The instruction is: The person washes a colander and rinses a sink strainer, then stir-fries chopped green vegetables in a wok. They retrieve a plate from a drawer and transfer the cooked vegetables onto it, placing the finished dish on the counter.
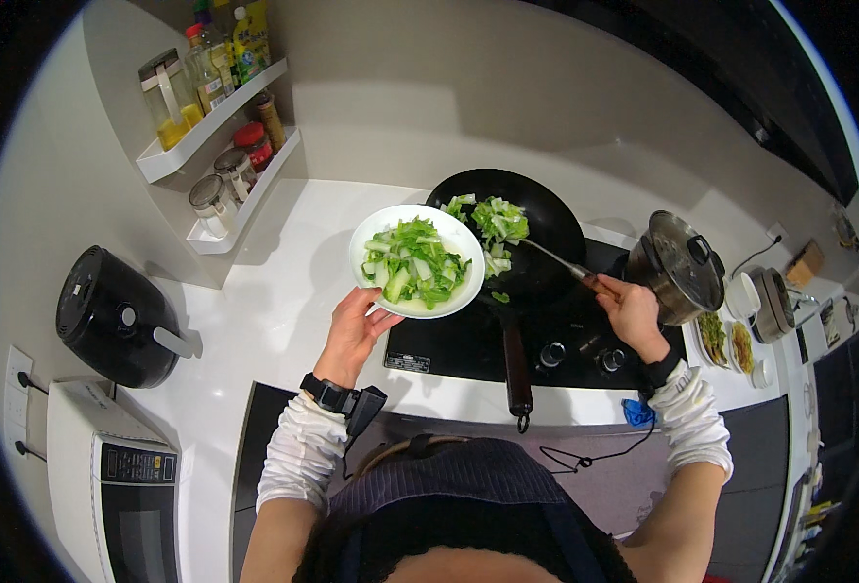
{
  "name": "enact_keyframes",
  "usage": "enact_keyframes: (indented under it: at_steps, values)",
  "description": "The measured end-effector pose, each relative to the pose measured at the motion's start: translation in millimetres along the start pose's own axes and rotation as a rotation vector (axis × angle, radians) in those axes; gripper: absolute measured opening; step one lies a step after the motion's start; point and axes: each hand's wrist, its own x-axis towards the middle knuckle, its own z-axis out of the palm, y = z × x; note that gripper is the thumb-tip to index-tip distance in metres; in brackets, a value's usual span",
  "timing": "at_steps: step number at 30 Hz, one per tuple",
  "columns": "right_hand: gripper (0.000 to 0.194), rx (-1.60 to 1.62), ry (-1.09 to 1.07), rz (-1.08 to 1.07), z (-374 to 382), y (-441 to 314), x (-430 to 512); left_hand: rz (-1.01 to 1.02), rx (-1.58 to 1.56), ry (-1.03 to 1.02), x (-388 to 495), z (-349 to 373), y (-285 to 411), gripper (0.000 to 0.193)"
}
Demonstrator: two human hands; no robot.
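My left hand [354,328] grips the near rim of a white plate [466,248], heaped with chopped green leafy vegetable [415,262]. The plate is held up beside a black wok [553,211], overlapping its left edge in view. In my right hand [628,312] is the wooden handle of a metal spatula [557,259]. Its head is hidden at the pile of cut greens [501,218] in the wok. A small piece of leaf [500,297] lies apart, nearer the wok's dark handle [517,364], which points toward me.
A lidded steel pot [674,270] stands right of the wok on the black cooktop [575,339]. Plates of food [741,346] sit farther right. At left are an air fryer [120,321], a microwave [116,466] and wall shelves [218,116] with bottles and jars.
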Motion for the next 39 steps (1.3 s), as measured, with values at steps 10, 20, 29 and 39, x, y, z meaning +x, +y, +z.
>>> enact_keyframes:
  at_steps: [10, 20, 29, 39]
  values:
    - [0.025, -0.082, 0.069, -0.05, -100, -42, -7, -0.038, -0.055, -0.063, 17, 6, -11, 0.034]
    - [0.023, 0.02, 0.063, -0.234, -127, -94, -37, -0.059, -0.097, -0.101, 23, 12, -16, 0.032]
    - [0.031, -0.446, 0.262, -0.53, -109, -91, -61, -0.011, -0.119, -0.092, 15, 14, -17, 0.039]
    - [0.032, -0.623, 0.429, -0.594, -111, -81, -56, 0.012, -0.167, -0.095, 14, 14, -18, 0.042]
